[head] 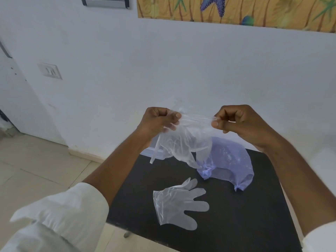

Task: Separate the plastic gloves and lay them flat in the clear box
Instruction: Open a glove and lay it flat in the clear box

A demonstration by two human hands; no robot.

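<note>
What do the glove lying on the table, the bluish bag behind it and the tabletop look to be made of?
Glove on the table: thin clear plastic film, glossy; the dark top shows through it and it is creased.
Bluish bag: likewise thin plastic film, blue-tinted and translucent, wrinkled with small shiny highlights.
Tabletop: dark, smooth, fairly matte, possibly laminate or stone; the look leaves that open.

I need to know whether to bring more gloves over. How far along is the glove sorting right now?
Early. One separated glove lies flat on the black table, not in the box. The left hand and right hand are pulling apart a clump of gloves in the air. The clear box is mostly hidden behind them; its contents can't be seen. The bluish plastic bag sits nearby.
</note>
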